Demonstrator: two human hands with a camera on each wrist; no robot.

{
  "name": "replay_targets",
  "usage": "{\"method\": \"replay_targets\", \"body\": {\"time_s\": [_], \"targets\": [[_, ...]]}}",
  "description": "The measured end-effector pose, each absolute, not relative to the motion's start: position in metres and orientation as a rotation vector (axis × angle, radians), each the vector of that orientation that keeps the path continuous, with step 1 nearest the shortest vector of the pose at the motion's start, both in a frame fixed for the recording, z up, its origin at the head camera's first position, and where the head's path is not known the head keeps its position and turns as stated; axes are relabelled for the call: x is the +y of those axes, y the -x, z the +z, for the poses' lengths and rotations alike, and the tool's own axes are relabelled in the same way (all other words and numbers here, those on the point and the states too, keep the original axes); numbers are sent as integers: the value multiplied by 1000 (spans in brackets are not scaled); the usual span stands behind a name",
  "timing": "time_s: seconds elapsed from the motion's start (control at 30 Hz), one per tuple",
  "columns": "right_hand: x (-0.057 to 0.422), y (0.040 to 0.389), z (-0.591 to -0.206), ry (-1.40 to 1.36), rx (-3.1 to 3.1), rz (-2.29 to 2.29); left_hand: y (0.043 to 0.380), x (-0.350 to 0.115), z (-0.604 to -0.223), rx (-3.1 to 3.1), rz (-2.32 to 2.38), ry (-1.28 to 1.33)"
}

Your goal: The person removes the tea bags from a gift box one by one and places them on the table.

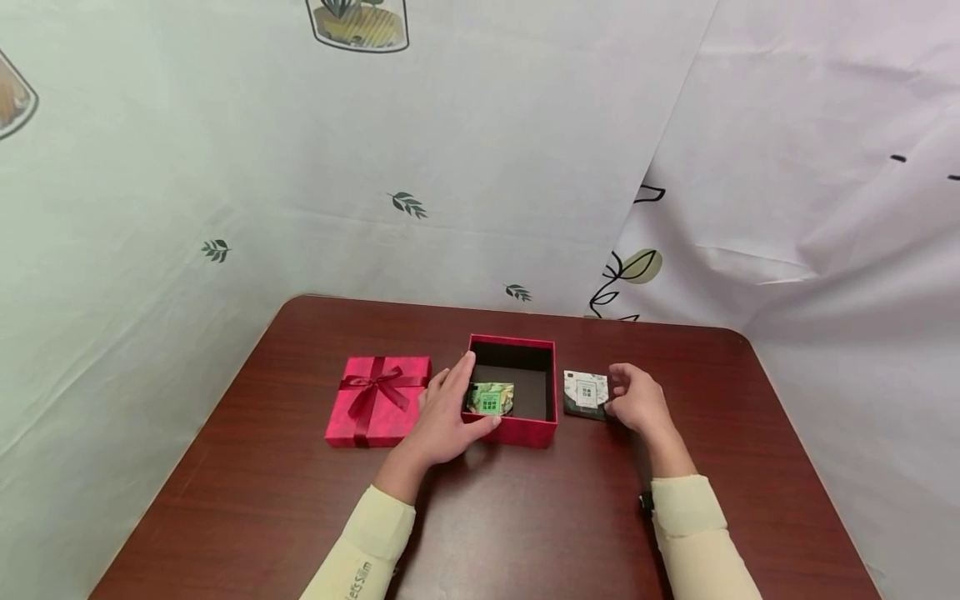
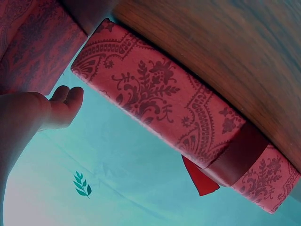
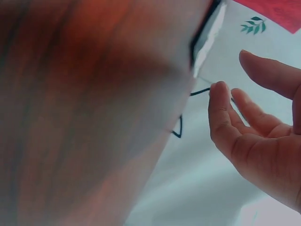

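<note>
A red gift box without its lid stands on the table, dark inside. A green printed packet lies in its front left part. My left hand rests at the box's front left corner, fingers stretched along the left wall and thumb along the front one. Just right of the box, a white-and-black packet lies on the table. My right hand is at this packet's right edge. In the right wrist view the thumb and fingers are apart, with nothing between them.
The red patterned lid with its dark red bow lies left of the box, close to my left hand. Behind the brown table hangs a pale cloth with leaf prints.
</note>
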State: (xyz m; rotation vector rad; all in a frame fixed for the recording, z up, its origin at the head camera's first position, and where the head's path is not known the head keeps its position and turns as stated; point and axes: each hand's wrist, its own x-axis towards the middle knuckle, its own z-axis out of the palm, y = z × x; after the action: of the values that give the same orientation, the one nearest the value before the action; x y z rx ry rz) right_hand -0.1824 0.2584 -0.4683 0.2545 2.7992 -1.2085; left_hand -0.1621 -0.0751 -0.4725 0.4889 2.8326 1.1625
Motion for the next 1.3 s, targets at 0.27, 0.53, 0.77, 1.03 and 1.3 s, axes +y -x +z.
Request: {"method": "replay_targets", "body": {"time_s": [0.27,0.53,0.77,1.03,1.3], "targets": [[247,176,-451,-237,2868,-1237,162,-75,-474,2834,1163,-496],[236,170,-437,-184,2896,-1284,163,-76,-475,2829,1151,-494],[227,165,-426,-149,2923,-1329,163,-77,-477,2842,1149,-522],[211,158,-417,-52,2933,-1402,163,-76,-476,2841,1160,-521],[194,155,-413,32,2906,-1441,162,-76,-476,2846,1164,-562]]}}
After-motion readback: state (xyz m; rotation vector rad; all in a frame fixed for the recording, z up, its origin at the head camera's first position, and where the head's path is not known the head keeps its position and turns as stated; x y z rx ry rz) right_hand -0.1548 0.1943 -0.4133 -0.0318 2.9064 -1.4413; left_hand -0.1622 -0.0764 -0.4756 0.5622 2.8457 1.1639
